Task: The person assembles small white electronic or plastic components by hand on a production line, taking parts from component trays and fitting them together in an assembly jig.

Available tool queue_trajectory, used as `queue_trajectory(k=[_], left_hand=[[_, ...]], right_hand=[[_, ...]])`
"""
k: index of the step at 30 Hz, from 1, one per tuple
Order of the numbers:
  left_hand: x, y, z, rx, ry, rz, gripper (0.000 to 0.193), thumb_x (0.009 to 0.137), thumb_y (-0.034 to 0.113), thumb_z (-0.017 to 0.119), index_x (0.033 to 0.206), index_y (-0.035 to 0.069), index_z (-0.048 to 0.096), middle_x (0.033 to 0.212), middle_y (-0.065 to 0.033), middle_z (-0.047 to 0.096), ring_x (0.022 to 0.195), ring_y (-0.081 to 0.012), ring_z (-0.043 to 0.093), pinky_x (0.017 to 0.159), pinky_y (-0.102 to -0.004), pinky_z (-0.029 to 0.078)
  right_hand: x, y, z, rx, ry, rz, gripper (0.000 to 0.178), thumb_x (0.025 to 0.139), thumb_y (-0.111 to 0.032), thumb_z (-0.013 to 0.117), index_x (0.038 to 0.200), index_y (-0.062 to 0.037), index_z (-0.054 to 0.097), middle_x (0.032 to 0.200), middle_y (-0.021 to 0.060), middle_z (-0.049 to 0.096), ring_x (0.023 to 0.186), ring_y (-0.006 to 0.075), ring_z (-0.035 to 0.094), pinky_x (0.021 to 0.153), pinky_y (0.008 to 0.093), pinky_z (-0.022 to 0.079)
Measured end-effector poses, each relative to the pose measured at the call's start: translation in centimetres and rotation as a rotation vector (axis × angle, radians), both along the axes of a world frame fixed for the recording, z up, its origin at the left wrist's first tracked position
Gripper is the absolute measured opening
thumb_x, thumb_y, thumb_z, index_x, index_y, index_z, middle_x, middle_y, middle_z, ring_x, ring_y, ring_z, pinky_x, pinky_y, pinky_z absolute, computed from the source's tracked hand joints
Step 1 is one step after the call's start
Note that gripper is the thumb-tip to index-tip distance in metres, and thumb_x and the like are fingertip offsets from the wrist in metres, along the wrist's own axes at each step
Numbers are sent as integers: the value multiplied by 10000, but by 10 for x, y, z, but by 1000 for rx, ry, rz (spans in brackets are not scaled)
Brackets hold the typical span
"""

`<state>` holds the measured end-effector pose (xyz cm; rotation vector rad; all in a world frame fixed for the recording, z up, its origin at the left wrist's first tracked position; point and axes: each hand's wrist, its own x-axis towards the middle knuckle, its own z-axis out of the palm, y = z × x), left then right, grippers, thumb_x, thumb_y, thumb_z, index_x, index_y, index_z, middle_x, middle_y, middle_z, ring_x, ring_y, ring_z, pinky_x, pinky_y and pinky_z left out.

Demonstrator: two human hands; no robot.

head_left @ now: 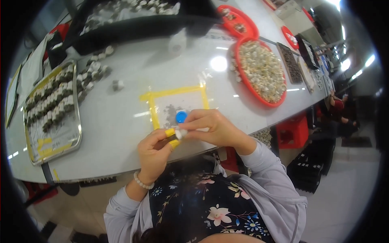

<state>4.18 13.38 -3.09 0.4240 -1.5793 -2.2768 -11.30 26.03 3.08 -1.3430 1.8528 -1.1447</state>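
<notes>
My left hand (152,156) holds a small dark-and-white plug (177,135) between thumb and forefinger, both of which wear yellow finger covers. At the white end of that plug, the fingers of my right hand (216,127) are pinched together around a small whitish piece, partly hidden by the fingertips. Just beyond the hands lies a round blue cap (181,117). It sits inside a square of yellow tape (153,111) on the white table, among grey specks. A single dark-and-white plug (118,85) lies apart, farther left.
On the left, a metal tray (78,139) carries rows of similar plugs, with loose plugs (95,69) beside it. A black bin (133,32) stands at the back. To the right is a red basin (272,104) of small pale pieces. A red stool (293,131) stands below the table.
</notes>
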Motion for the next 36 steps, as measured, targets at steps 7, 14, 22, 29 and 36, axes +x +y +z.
queue_trajectory(k=[7,14,22,29,36], left_hand=[[-7,3,5,4,10,-39,284,779,-104,582,1057,-60,544,985,-106,604,904,-171,593,821,-292,485],[-5,1,1,2,51,1,309,775,-94,593,1061,-16,506,1017,-89,576,945,-166,569,840,-296,469],[32,-62,25,-182,76,327,323,759,-82,616,1056,-6,514,1016,-44,543,954,-125,531,857,-262,433],[153,-247,46,-955,-392,1062,244,769,-15,607,1005,19,556,918,-63,583,784,-133,582,680,-258,482],[153,-311,20,-1138,-742,902,238,739,13,602,972,-3,556,846,-114,629,761,-201,612,676,-309,479]], right_hand=[[-32,25,7,30,179,-81,340,733,-109,703,1050,-13,624,935,105,623,834,234,613,741,314,481],[-166,83,29,124,1021,-783,388,768,-201,675,1105,-38,574,1210,195,486,1126,358,461,944,405,392],[-246,100,-8,557,1132,-854,563,804,-469,540,1206,-75,523,1174,208,521,1110,351,476,938,447,360],[-248,101,-10,485,944,-854,373,806,-359,552,1071,-103,498,943,219,523,921,395,524,795,465,420],[-244,93,-11,345,992,-822,301,776,-302,624,951,-81,518,939,186,528,892,363,543,743,449,433]])
